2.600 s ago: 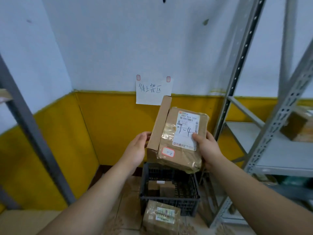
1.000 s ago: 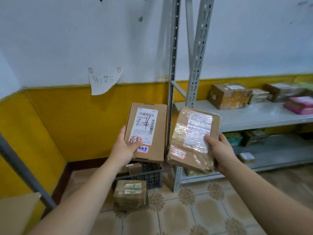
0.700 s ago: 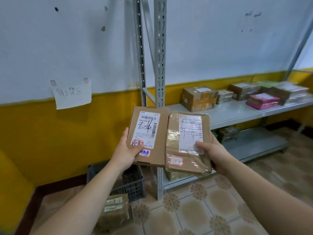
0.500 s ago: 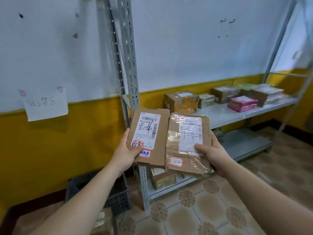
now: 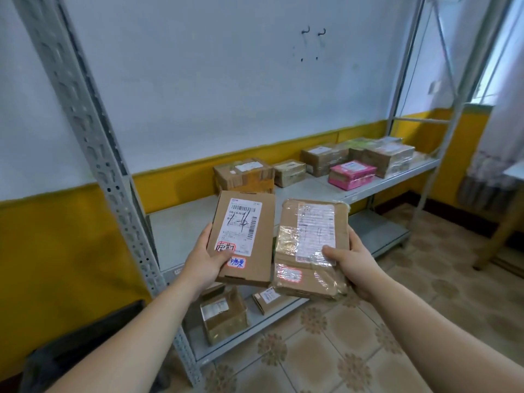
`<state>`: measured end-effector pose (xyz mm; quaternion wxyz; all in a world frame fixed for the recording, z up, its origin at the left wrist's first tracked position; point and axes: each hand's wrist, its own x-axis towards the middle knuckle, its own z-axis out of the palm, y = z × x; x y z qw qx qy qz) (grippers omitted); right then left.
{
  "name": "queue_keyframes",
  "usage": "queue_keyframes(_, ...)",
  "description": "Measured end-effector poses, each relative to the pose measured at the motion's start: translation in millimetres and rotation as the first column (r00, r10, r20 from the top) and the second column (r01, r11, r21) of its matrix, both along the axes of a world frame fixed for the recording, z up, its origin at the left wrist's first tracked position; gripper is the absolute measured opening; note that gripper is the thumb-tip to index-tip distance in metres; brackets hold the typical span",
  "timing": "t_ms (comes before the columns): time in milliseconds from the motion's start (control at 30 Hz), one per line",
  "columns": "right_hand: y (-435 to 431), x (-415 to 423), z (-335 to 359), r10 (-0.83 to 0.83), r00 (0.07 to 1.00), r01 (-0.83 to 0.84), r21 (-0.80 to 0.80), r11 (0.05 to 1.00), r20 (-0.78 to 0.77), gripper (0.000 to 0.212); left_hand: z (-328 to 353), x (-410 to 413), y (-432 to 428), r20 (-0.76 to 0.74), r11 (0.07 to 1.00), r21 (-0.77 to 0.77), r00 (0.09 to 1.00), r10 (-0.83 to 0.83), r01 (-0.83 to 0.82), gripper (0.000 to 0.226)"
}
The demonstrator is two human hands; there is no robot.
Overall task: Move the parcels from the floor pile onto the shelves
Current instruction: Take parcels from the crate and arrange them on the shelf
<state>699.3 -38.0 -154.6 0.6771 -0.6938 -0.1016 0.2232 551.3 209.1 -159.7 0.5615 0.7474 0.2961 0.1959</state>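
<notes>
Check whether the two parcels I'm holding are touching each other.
Cannot tell. The head view shows a gap between the flat cardboard box and the taped parcel up top, closing near their lower corners, where depth is unclear.

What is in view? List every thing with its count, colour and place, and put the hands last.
flat box: 1, brown with white label, in the left hand
taped parcel: 1, brown under clear tape, in the right hand
rack: 1, grey metal, against the wall
shelf boxes: several, mostly brown, middle shelf, toward the back and right
pink box: 1, pink, middle shelf, in front of the brown ones
lower boxes: 2, brown, bottom shelf, below the held parcels
crate: 1, dark, on the floor left of the rack
hooks: 2, dark, high on the white wall
left hand: 1, grips the flat box
right hand: 1, grips the taped parcel, thumb on its label
</notes>
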Motion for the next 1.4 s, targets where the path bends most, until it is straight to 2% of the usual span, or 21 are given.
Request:
queue_keyframes(333, 46.4, 137.9, -30.9, -0.103, 0.994, 0.101, -0.062, 0.993, -0.026, 0.078, -33.8, 138.3, 64.1, -0.092, 0.998, -0.032, 0.995, -0.050, 0.047, 0.071)
queue_keyframes(500, 79.0, 217.7, -31.7, -0.159, 0.986, 0.153, -0.101, 0.983, -0.049, 0.077, -50.7, 218.3, 107.7, -0.123, 0.990, -0.125, 0.989, -0.086, 0.071, 0.077)
queue_keyframes(633, 103.9, 257.8, -35.8, -0.189, 0.979, 0.178, -0.128, 0.976, -0.079, 0.071, -68.4, 260.5, 134.6, -0.169, 0.988, -0.123, 0.980, -0.109, 0.089, 0.088)
queue_keyframes(800, 132.6, 297.0, -51.8, -0.149, 0.981, 0.123, -0.197, 0.973, -0.121, 0.073, -84.3, 285.6, 147.8, -0.254, 0.988, -0.111, 0.958, -0.131, 0.106, 0.075)
queue_keyframes(1167, 182.9, 430.9, -94.6, -0.017, 0.984, -0.033, -0.271, 0.962, -0.177, 0.070, -118.0, 357.3, 170.2, -0.458, 0.993, -0.103, 0.884, -0.098, 0.057, 0.086)
queue_keyframes(1333, 206.4, 487.4, -112.5, 0.028, 0.972, -0.090, -0.259, 0.962, -0.234, 0.061, -124.4, 391.8, 175.7, -0.550, 0.998, -0.049, 0.833, -0.059, 0.038, 0.085)
queue_keyframes(1400, 214.0, 501.5, -119.4, 0.020, 0.967, -0.091, -0.270, 0.959, -0.256, 0.056, -127.3, 400.0, 177.8, -0.613, 0.999, 0.028, 0.790, -0.002, 0.024, 0.084)
